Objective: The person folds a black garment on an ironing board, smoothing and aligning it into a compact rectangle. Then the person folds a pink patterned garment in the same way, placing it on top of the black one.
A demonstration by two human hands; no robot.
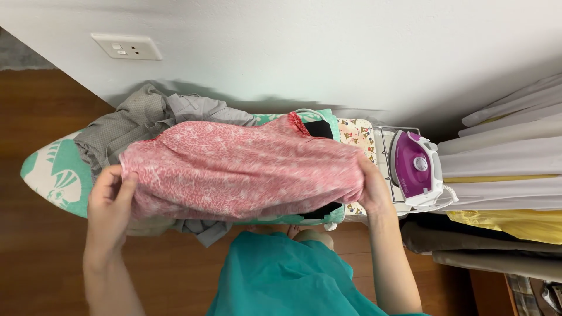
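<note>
A pink patterned garment (246, 169) lies spread across the ironing board (52, 172), which has a teal and white cover. My left hand (111, 202) grips the garment's left edge. At the garment's right end, my right hand (372, 187) holds the cloth. Grey clothes (140, 120) are bunched under and behind the pink garment. A black piece of cloth (319, 129) shows at the top right and also pokes out below the pink fabric.
A purple and white iron (415, 167) rests on the wire rack at the board's right end. Folded white, yellow and brown fabrics (503, 169) are stacked at right. A wall socket (126, 47) sits on the white wall behind. Wooden floor lies below.
</note>
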